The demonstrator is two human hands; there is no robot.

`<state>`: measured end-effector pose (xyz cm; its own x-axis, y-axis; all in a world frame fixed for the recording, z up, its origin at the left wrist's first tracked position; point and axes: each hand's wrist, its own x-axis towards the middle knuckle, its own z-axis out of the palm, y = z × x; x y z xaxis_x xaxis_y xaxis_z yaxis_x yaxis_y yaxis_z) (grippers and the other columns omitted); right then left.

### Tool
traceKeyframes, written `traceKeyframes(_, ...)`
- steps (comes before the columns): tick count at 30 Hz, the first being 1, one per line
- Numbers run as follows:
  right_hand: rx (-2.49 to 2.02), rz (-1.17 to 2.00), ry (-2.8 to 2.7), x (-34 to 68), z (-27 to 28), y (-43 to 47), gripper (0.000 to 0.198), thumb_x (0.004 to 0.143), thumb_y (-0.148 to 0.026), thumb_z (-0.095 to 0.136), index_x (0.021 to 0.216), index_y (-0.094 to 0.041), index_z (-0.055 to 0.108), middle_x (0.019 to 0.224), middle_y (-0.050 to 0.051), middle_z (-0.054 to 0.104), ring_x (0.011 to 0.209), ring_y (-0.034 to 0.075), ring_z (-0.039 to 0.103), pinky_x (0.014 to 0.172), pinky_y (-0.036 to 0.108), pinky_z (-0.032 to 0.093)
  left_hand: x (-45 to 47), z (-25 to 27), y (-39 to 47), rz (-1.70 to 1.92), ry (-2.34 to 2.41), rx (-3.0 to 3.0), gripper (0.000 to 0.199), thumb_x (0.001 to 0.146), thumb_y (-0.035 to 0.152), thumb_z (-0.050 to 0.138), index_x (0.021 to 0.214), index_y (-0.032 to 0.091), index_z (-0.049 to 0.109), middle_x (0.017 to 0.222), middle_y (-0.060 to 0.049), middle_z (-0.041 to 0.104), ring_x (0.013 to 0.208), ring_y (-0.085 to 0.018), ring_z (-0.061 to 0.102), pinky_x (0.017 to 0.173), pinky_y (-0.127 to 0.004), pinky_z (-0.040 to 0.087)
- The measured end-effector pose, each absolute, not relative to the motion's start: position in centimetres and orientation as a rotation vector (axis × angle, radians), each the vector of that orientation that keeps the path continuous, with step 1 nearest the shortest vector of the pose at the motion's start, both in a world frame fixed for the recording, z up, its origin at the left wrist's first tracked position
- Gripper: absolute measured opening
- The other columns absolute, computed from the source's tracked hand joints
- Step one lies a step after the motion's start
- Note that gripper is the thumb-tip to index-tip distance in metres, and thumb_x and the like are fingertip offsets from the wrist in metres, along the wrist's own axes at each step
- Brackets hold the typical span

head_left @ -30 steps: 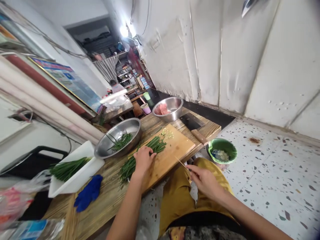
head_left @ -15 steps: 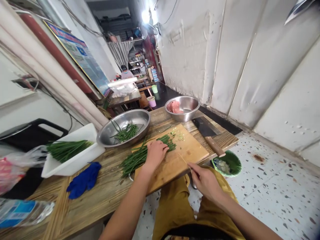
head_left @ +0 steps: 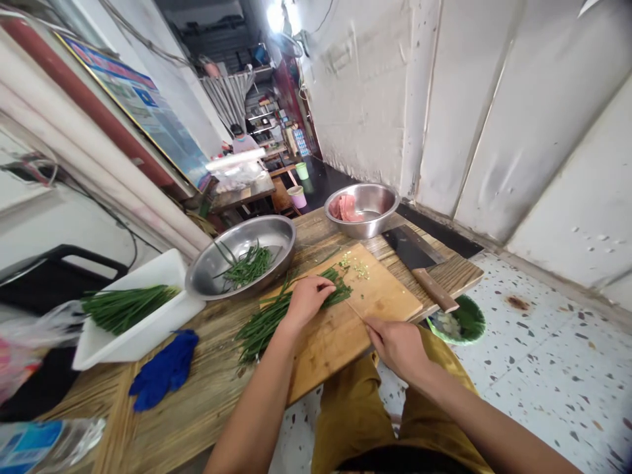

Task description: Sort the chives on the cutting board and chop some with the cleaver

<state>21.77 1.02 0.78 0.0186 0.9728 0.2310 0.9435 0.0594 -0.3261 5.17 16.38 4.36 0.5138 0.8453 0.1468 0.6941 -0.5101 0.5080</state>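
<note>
Stained wall, speckled floor

A bright lamp shines toward the back, near a grey curtain and crowded shelves. A blue poster hangs at left; dark flooring runs along the wall beyond the wooden surface.

Soft, even light covers the cutting board, with only faint shadows; well beyond it, the lamps flare to white, against a dim recess; the steel bowl behind the board carries pale glints; far left of the board, the bottle looks soft and stretched; to its right, wide-angle distortion slants the wall panels.
</note>
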Motion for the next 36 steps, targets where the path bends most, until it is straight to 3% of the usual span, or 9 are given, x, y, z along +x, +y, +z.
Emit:
traceKeyframes(9,-1.947,0.124,-2.020,21.9,1.0,1.3,0.028,0.088,-0.025,0.043,0.102,-0.023,0.067,0.067,0.006,0.072,0.058,0.018,0.067,0.052,0.023,0.037,5.6,3.4,17.7,0.656,1.611,2.486,0.016,0.080,0.032,0.056,0.080,0.020,0.067,0.075,-0.002,0.063,0.077,-0.017,0.054,0.075,-0.032,0.032)
traceKeyframes(15,-1.920,0.140,-1.946,22.2,0.6,0.5,0.028,0.089,-0.024,0.043,0.105,-0.022,0.066,0.075,0.005,0.074,0.063,0.017,0.067,0.056,0.022,0.041,5.8,4.6,14.8,0.407,1.139,2.652,0.021,0.084,0.036,0.052,0.081,0.024,0.069,0.084,-0.004,0.065,0.087,-0.018,0.051,0.081,-0.035,0.028)
traceKeyframes(20,-1.899,0.100,-1.925,22.3,0.0,-0.2,0.028,0.089,-0.025,0.043,0.107,-0.023,0.065,0.075,0.004,0.074,0.063,0.017,0.067,0.056,0.022,0.041,6.5,3.7,14.0,0.338,1.243,2.728,0.020,0.084,0.032,0.052,0.085,0.023,0.070,0.084,-0.007,0.061,0.089,-0.021,0.047,0.079,-0.038,0.026)
traceKeyframes(25,-1.922,-0.020,-1.947,22.0,0.1,-0.1,0.029,0.089,-0.023,0.044,0.109,-0.021,0.065,0.069,0.005,0.072,0.062,0.018,0.065,0.058,0.024,0.038,6.9,3.2,13.5,0.393,1.279,2.722,0.020,0.085,0.028,0.050,0.091,0.026,0.068,0.086,-0.006,0.057,0.089,-0.022,0.044,0.077,-0.037,0.026)
traceKeyframes(36,-1.875,0.017,-1.962,21.2,0.6,1.2,0.027,0.090,-0.022,0.041,0.103,-0.023,0.065,0.070,0.003,0.072,0.060,0.016,0.060,0.066,0.027,0.031,6.9,2.7,13.0,0.679,1.409,2.479,0.018,0.082,0.027,0.051,0.076,0.021,0.067,0.086,-0.004,0.060,0.087,-0.020,0.048,0.076,-0.035,0.029)
